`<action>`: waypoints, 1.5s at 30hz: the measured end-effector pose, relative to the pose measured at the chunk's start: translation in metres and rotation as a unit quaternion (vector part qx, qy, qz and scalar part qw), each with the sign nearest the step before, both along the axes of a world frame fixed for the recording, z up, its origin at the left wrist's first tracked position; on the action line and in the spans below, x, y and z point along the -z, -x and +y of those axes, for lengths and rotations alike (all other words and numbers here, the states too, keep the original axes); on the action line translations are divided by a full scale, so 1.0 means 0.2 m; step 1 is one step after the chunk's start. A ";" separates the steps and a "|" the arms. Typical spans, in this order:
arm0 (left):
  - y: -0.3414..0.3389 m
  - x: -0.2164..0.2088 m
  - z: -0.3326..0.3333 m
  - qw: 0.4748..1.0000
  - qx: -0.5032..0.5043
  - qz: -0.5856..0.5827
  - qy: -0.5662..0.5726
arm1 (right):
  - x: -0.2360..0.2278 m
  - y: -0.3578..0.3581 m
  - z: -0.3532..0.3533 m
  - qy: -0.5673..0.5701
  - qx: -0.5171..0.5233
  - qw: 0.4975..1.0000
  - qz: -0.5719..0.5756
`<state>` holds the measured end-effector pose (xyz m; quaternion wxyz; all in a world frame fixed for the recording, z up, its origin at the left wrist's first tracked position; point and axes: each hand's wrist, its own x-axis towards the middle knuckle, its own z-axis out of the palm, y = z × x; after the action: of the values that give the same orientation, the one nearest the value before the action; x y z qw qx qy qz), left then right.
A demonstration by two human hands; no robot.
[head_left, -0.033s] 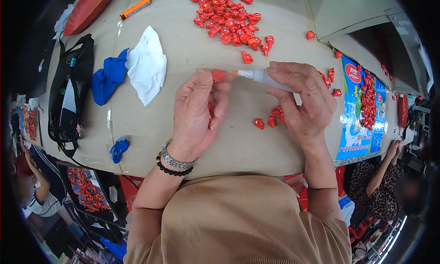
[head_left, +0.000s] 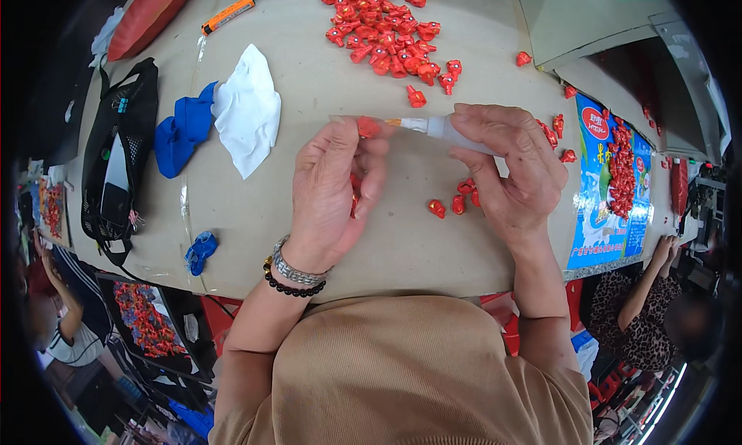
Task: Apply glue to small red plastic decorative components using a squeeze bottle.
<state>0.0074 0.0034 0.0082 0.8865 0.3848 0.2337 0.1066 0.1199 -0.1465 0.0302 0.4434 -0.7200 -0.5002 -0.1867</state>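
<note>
Between the thumb and fingers of my left hand (head_left: 331, 170) is a small red figure piece (head_left: 369, 127). More red shows among the curled fingers below it, mostly hidden. My right hand (head_left: 516, 170) grips a whitish translucent squeeze bottle (head_left: 439, 127), held level. Its thin orange-tan tip (head_left: 394, 122) points left at the held piece, close to it; whether they touch I cannot tell. A few loose red pieces (head_left: 437, 208) lie on the table just left of my right wrist. Beyond both hands, one red piece (head_left: 416, 97) sits apart from a large pile (head_left: 386, 31).
To the left lie a white cloth (head_left: 249, 112), blue cloth (head_left: 185, 128), black mesh bag (head_left: 120, 159) and orange tube-shaped item (head_left: 229, 14). At right, more red pieces (head_left: 621, 170) rest on a blue printed sheet (head_left: 591, 228), beside a grey cabinet (head_left: 595, 27). Other people sit at both sides.
</note>
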 end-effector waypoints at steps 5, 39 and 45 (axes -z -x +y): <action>0.00 0.02 0.01 1.000 0.007 -0.026 0.008 | -0.01 0.00 -0.01 -0.001 0.008 1.000 0.005; 0.02 0.03 0.03 0.994 -0.040 -0.102 -0.005 | -0.03 0.02 -0.01 -0.013 0.009 1.000 0.011; 0.01 0.04 0.04 0.993 -0.041 -0.110 0.023 | -0.04 0.03 0.00 -0.014 0.010 1.000 0.022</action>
<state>0.0049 0.0105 -0.0004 0.9102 0.3407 0.1525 0.1791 0.1130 -0.1463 0.0373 0.4628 -0.7225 -0.4801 -0.1824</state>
